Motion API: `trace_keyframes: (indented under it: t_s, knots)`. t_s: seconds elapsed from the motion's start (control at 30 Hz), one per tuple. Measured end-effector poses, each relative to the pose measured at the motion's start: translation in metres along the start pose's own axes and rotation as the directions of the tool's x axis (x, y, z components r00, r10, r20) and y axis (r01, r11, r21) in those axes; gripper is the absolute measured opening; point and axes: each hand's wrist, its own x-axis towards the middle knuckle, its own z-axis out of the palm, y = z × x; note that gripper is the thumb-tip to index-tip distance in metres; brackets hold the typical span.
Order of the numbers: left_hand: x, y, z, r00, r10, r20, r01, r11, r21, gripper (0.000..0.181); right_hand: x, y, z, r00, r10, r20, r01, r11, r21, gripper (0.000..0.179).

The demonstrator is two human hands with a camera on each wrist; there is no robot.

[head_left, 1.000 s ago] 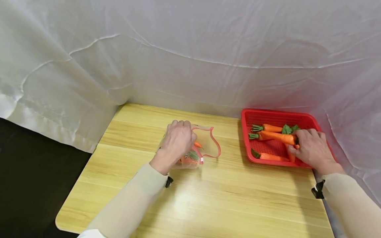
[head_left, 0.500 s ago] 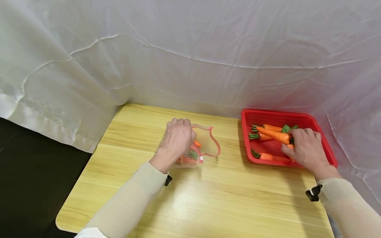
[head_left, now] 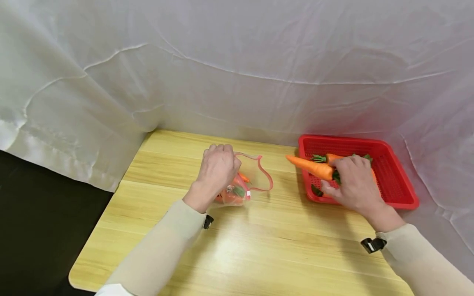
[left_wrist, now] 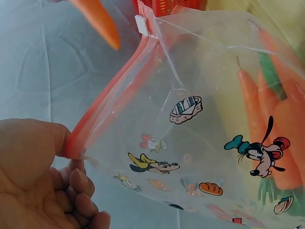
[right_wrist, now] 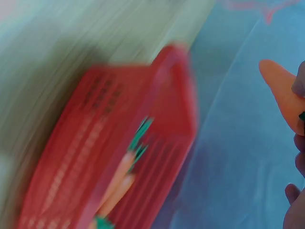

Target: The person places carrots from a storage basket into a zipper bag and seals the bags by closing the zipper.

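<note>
My left hand (head_left: 218, 168) pinches the red zip edge of a clear plastic bag (left_wrist: 209, 62) printed with cartoon figures; its mouth gapes toward the right. Several carrots (left_wrist: 281, 124) with green tops lie inside the bag. In my right hand (head_left: 353, 183) is a carrot (head_left: 311, 166), gripped by its thick leafy end above the left part of a red basket (head_left: 401, 193), its tip pointing left past the rim. The same carrot's tip shows at the top of the left wrist view. Other carrots (head_left: 331, 158) lie in the basket, partly hidden by my right hand.
The wooden table (head_left: 259, 246) carries both bag and basket. Behind it hangs a pale curtain (head_left: 237, 82), close to the basket's back. The table's left edge borders a dark floor (head_left: 44, 222).
My right hand has lifted the carrot from the basket's right part and moved left, so its tip now passes the left rim. The left hand and bag have barely shifted.
</note>
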Motion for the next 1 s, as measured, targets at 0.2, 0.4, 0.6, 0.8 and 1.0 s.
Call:
trace_keyframes:
  t_s: [0.2,0.4,0.6,0.8,1.0]
  knots:
    - [0.0,0.002,-0.002,1.0,-0.011,0.003,0.011,1.0,-0.027,0.022,0.021,-0.051,0.017,0.981,-0.176,-0.077,0.181,0.982,0.055,0.044]
    - [0.0,0.01,-0.006,0.998,-0.026,0.062,0.03,0.997,-0.066,0.02,0.037,-0.085,0.049,0.972,-0.234,-0.005,0.234,0.972,0.029,0.035]
    - [-0.001,0.017,-0.005,0.997,0.004,0.079,0.003,0.996,-0.09,0.021,0.049,-0.101,0.08,0.966,-0.252,0.052,0.254,0.966,-0.041,0.028]
    - [-0.003,0.021,-0.006,0.994,0.038,0.107,-0.028,0.995,-0.097,0.023,0.052,-0.108,0.101,0.967,-0.253,0.033,0.254,0.944,-0.21,0.033]
    - [-0.002,0.022,-0.007,0.989,0.018,0.144,-0.001,0.993,-0.119,0.02,0.049,-0.118,0.109,0.987,-0.121,0.11,0.148,0.948,-0.282,0.035]
